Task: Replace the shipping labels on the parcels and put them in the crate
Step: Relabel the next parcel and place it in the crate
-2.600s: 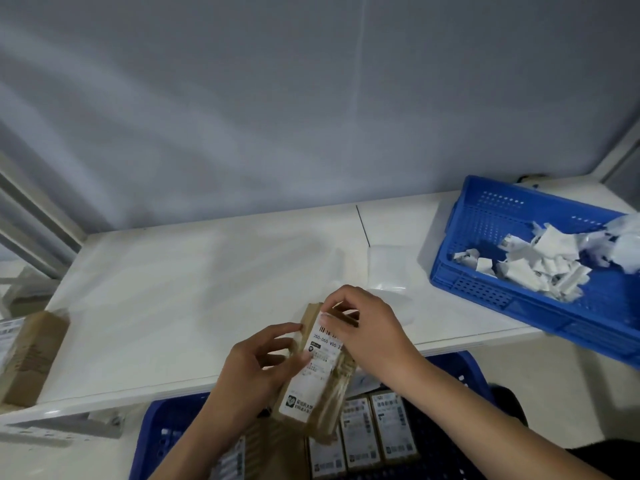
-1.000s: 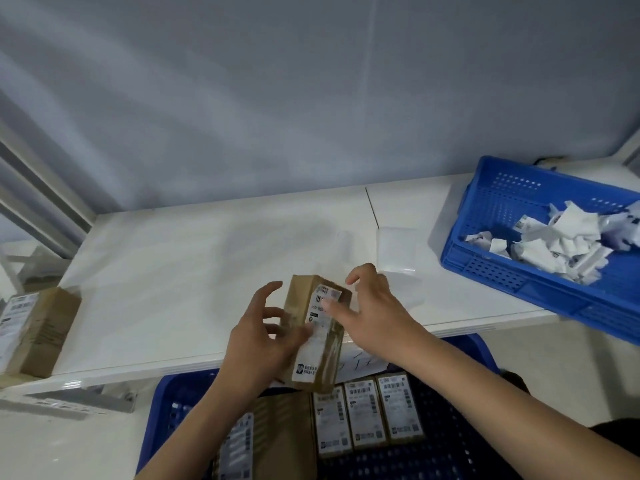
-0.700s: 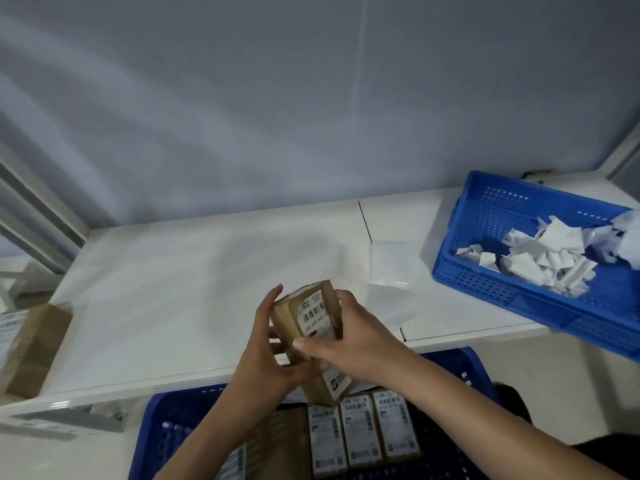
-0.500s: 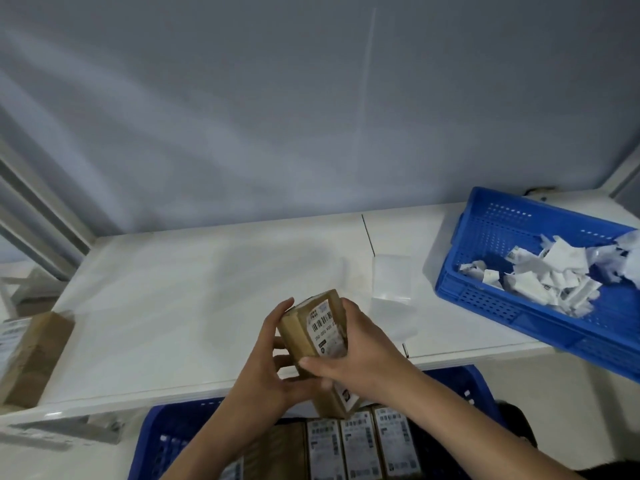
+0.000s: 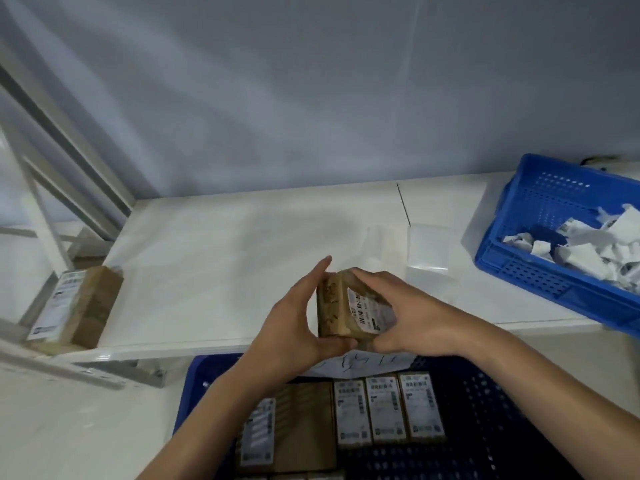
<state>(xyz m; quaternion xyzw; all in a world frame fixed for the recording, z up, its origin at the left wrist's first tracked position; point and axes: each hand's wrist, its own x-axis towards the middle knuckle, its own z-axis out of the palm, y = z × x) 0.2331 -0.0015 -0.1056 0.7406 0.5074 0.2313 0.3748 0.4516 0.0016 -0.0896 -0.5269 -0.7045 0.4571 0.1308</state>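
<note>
A small brown cardboard parcel with a white barcode label is held between both hands over the table's front edge. My left hand grips its left side, thumb under the near end. My right hand wraps its right side, fingers curled over the label face. Below the hands, a dark blue crate holds several labelled parcels in a row and a larger brown parcel.
A white table spans the view. On its right stands a blue basket of crumpled peeled labels. A clear plastic sheet lies near it. Another labelled brown parcel sits off the table's left end.
The parcel has been turned in my hands, from label facing me to its brown side showing on the left. My right hand went from touching the label's top to wrapping over it.
</note>
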